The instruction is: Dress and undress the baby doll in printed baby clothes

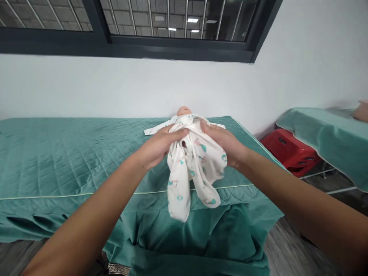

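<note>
A white baby onesie (201,157) with green and pink prints hangs between my two hands, its footed legs drooping over the near edge of the bed. My left hand (161,143) pinches the cloth on the left side, thumb on top. On the right, my right hand (222,140) grips the bunched cloth, its fingers partly hidden behind it. Just beyond lies a baby doll (184,110); only its head shows above the fabric. White printed sleeves (158,128) stretch out to both sides near the doll. Its body is hidden behind the cloth.
A green quilted cover (71,153) drapes the bed, which stands against a white wall (115,84). Above is a dark-framed window (172,48) with bars. To the right are red plastic stools (287,149) and another green-covered bed (322,130).
</note>
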`<control>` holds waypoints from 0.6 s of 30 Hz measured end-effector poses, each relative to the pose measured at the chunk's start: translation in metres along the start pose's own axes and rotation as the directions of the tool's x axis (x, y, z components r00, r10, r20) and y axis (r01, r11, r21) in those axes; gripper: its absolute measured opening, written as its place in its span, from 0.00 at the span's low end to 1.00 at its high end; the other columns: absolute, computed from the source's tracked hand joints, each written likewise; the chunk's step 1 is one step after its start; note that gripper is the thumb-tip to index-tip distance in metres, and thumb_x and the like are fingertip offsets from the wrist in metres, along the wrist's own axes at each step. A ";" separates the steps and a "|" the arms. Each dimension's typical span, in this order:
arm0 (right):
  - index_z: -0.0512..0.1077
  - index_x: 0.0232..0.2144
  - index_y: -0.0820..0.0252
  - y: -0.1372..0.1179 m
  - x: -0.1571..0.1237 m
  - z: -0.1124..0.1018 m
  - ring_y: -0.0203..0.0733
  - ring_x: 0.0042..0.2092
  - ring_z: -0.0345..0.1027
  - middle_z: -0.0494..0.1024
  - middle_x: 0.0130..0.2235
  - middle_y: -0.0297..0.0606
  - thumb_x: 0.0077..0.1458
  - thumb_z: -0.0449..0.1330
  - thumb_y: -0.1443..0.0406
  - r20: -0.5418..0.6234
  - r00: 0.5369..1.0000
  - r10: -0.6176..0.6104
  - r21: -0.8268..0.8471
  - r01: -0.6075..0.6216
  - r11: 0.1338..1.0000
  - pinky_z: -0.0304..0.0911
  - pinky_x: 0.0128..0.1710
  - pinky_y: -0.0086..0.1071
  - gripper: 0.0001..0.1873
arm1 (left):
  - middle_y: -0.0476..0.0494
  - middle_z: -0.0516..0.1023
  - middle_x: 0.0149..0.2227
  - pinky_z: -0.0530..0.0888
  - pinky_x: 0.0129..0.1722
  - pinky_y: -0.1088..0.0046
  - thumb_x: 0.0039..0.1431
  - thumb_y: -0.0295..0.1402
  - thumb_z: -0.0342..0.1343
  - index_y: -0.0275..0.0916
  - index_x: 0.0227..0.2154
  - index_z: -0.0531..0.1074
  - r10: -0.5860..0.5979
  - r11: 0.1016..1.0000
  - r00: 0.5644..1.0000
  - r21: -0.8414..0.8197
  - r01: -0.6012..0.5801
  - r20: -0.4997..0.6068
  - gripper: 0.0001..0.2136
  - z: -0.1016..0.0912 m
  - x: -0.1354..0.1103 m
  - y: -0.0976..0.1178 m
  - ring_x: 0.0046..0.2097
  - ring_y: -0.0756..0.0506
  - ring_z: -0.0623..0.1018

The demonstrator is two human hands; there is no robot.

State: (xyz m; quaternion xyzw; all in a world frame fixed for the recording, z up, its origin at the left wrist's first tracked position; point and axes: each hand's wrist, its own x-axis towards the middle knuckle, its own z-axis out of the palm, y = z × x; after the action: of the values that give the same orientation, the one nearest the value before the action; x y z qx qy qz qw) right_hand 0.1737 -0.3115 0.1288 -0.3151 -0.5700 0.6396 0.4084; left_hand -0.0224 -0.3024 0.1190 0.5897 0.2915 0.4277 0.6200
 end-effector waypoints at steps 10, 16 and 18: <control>0.79 0.39 0.59 0.016 0.016 -0.009 0.44 0.37 0.78 0.83 0.36 0.40 0.56 0.66 0.52 0.023 0.999 0.046 -0.118 -0.043 0.992 0.74 0.38 0.36 0.17 | 0.36 0.84 0.41 0.77 0.46 0.61 0.57 0.48 0.64 0.34 0.48 0.77 -0.165 0.986 0.984 -0.008 0.166 0.066 0.24 -0.007 -0.003 -0.003 0.44 0.38 0.83; 0.78 0.42 0.57 0.018 0.020 -0.009 0.44 0.41 0.79 0.84 0.39 0.40 0.60 0.63 0.50 -0.045 0.996 0.074 0.080 -0.070 0.994 0.75 0.41 0.35 0.19 | 0.37 0.84 0.45 0.78 0.48 0.63 0.52 0.39 0.69 0.35 0.47 0.78 -0.194 0.980 0.968 -0.017 0.199 0.160 0.20 -0.016 -0.003 -0.013 0.46 0.39 0.83; 0.79 0.41 0.60 0.021 0.017 -0.008 0.43 0.39 0.79 0.84 0.38 0.41 0.56 0.65 0.48 0.116 0.974 0.194 -0.016 -0.193 0.981 0.75 0.39 0.34 0.22 | 0.37 0.84 0.43 0.78 0.46 0.64 0.52 0.38 0.70 0.35 0.47 0.78 -0.152 0.986 0.986 -0.060 0.157 0.069 0.21 -0.018 0.000 -0.017 0.44 0.40 0.83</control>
State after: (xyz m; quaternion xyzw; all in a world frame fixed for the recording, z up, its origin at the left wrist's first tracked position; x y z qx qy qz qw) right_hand 0.1694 -0.2933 0.1082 -0.3319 -0.5610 0.6924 0.3094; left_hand -0.0344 -0.2928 0.0999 0.5580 0.3022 0.3686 0.6792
